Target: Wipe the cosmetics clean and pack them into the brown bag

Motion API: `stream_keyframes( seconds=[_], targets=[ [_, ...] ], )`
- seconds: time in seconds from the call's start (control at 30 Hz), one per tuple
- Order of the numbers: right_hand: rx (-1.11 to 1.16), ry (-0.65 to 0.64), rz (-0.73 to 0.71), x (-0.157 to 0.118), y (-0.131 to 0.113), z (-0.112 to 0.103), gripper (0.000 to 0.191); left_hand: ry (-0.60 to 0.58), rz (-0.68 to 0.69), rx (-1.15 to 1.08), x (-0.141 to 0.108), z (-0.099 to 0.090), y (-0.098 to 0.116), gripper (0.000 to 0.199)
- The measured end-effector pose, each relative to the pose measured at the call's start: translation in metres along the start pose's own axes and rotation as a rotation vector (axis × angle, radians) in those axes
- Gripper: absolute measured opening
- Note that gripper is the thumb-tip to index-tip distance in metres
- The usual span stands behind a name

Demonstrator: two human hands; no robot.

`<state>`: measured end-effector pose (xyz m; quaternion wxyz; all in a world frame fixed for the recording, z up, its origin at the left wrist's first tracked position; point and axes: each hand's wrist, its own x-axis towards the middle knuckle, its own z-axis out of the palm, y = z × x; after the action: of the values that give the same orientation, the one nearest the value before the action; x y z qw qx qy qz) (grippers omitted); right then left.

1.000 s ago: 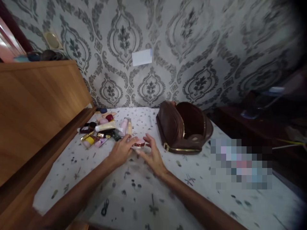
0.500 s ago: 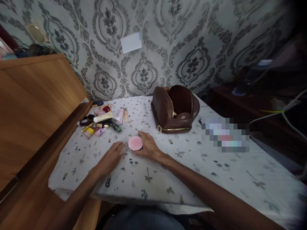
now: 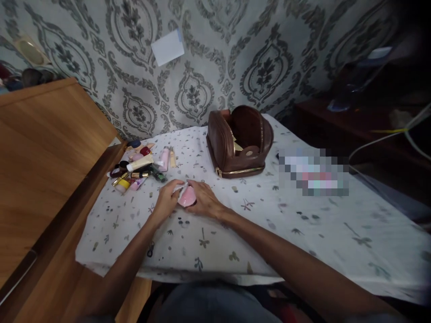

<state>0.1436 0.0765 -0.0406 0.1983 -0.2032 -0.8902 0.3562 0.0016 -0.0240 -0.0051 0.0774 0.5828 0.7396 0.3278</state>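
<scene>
A round pink compact (image 3: 187, 196) is held low over the patterned white cloth, tilted a little. My right hand (image 3: 206, 199) is closed round its right side, thumb and fingers at its edge. On the opposite side, my left hand (image 3: 168, 196) curls its fingers against the rim. A pale, shiny strip shows between the left fingers and the pink face; I cannot tell whether it is rim or lid. Beyond my hands stands a brown cosmetic bag (image 3: 235, 148), unzipped, with something pale inside.
A heap of cosmetics lies at the left, including a cream tube (image 3: 140, 163), a pink bottle (image 3: 164, 159) and gold-coloured tubes. A wooden panel (image 3: 57, 148) borders the left side. At the right are a blurred-out item (image 3: 313, 172), a clear bottle (image 3: 353, 85) and a cable.
My left hand has moved right and up to meet the compact, and its fingers have closed on the edge. The compact has tilted. The camera view has shifted slightly.
</scene>
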Motion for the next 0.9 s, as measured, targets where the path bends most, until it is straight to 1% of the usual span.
stream_keyframes(
  seconds=[0.07,0.1,0.2,0.4,0.53,0.63,0.7,0.77,0.83,0.9],
  targets=[
    [0.016,0.003,0.017,0.0,0.001,0.001,0.111,-0.014,0.017,-0.004,0.001,0.001,0.004,0.037],
    [0.025,0.005,0.014,0.0,0.002,0.002,0.116,-0.02,0.027,-0.006,0.001,0.001,0.006,0.039],
    [0.054,0.032,-0.004,0.0,0.004,0.005,0.125,-0.043,0.059,-0.01,0.002,0.002,0.01,0.042],
    [0.107,0.073,-0.015,0.0,0.007,0.008,0.129,-0.146,0.214,-0.09,-0.001,0.001,0.012,0.044],
    [0.097,0.085,-0.065,0.0,0.01,0.008,0.135,-0.239,0.232,-0.143,-0.005,-0.005,0.014,0.031],
    [0.097,0.071,-0.069,-0.001,0.01,0.006,0.135,-0.271,0.246,-0.213,-0.007,-0.009,0.013,0.023],
    [0.097,0.062,-0.07,-0.001,0.008,0.004,0.133,-0.261,0.241,-0.271,-0.011,-0.012,0.01,0.023],
    [0.093,0.049,-0.07,-0.001,0.006,0.002,0.131,-0.227,0.2,-0.309,-0.015,-0.015,0.004,0.023],
    [0.086,0.034,-0.054,-0.001,0.005,0.002,0.129,-0.157,0.114,-0.318,-0.021,-0.017,-0.003,0.022],
    [0.083,0.029,-0.033,-0.002,0.005,0.002,0.128,-0.06,0.021,-0.308,-0.024,-0.018,-0.01,0.022]
  ],
)
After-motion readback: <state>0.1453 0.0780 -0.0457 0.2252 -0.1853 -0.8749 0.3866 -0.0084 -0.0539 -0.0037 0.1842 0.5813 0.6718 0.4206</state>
